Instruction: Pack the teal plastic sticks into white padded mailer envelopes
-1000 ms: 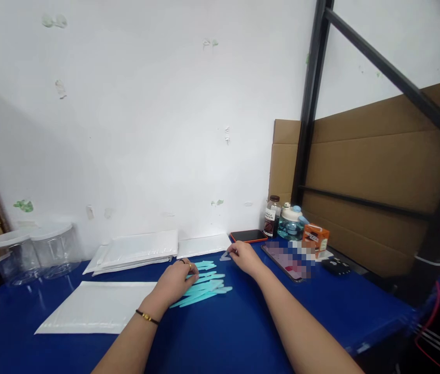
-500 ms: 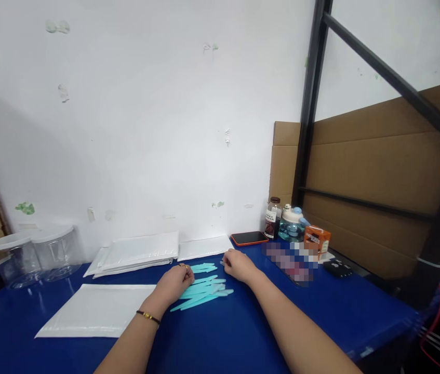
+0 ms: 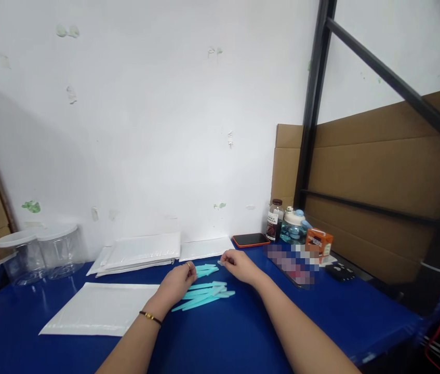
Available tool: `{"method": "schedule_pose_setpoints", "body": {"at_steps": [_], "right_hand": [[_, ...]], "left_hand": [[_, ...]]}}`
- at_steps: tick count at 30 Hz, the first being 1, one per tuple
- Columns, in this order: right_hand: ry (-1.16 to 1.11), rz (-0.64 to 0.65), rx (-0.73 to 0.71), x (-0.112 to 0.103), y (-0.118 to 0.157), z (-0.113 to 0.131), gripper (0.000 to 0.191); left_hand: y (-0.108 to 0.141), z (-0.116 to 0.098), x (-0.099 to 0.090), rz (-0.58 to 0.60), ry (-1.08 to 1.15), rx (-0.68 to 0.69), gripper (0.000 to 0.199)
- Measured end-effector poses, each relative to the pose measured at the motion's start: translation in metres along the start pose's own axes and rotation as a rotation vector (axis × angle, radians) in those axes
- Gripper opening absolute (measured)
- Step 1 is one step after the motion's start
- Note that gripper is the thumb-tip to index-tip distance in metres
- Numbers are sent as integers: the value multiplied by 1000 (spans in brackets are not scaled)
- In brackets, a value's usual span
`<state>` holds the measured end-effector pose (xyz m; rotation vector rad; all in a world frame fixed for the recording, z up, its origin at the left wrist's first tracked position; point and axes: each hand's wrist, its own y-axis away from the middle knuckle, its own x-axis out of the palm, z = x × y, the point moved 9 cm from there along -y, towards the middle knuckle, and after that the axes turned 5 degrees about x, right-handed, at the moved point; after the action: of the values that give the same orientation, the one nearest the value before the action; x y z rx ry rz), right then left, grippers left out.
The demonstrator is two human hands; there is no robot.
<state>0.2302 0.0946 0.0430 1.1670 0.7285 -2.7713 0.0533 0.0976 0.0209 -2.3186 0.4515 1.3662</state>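
Observation:
Thin turquoise eyebrow razors with paler ends lie on the blue table in two groups. My left hand is closed, thumb and fingers pinched at the left end of the upper group of razors; their handle ends are hidden behind the fingers. Below and right of that hand, the lower group of razors is loosely fanned out. My right hand is closed too, its fingertips pinching a small pale translucent piece just right of the upper group.
White padded mailers are stacked by the wall, and a single mailer lies at front left. Clear jars stand far left. At right are a phone, a brown-capped bottle, a water bottle and an orange box.
My left hand has shifted slightly up and right, toward the upper razors. The top of the lower group looks thinner. My right hand stays nearly in place. The view has tilted a little.

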Motion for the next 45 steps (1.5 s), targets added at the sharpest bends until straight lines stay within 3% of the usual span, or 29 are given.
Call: {"method": "schedule_pose_setpoints", "body": {"at_steps": [4,8,15,21,25,28,30,33,37,41,45], "right_hand": [[-111,-21,10,-4,-2,-2,10],[-228,0,32,-3,-2,2,12],[-179,-112,-121,-21,3,33,13],[-191,-50,-133,-12,6,40,14],[-201,64,-132,3,8,40,15],[-172,98,-127,-1,5,27,17],[-126,-51,-61,-24,-2,4,20],[46,-293,174,-59,-4,-44,23],[311,-186,372,-53,0,-82,23],[374,-66,382,-34,2,-85,20],[365,-31,423,-30,1,-89,7]], "left_hand": [[1,-10,-12,-81,57,49,21],[4,-25,-14,-42,48,104,36],[6,-30,-17,-18,84,101,52],[6,-35,-14,7,91,137,55],[8,-37,-8,53,64,147,52],[8,-36,-3,75,18,152,45],[9,-38,0,86,-11,179,39],[9,-40,6,114,-15,198,30],[6,-29,1,45,-88,148,20],[3,-9,-12,-82,-239,55,25],[2,4,-12,-88,-309,7,26]]}}
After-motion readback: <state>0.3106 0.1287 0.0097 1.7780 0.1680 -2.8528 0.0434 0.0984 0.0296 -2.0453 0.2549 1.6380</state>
